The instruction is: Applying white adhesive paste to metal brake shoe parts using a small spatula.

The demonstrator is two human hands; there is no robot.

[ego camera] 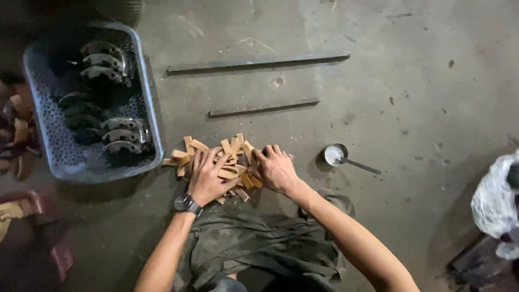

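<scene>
On the concrete floor [411,97], dead centre, sits a pile of tan strips [230,159], just right of a blue basket [154,116] full of curved metal shoes [111,62]. Both hands are flat on the pile, fingers spread: left hand [208,176], with a wristwatch [186,204], and right hand [275,168]. A small ladle [338,155] sits nearby on the right, and two metal bars [259,64] lie farther off.

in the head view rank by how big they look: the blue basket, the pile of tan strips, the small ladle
1. blue basket
2. pile of tan strips, partly under both hands
3. small ladle
</scene>
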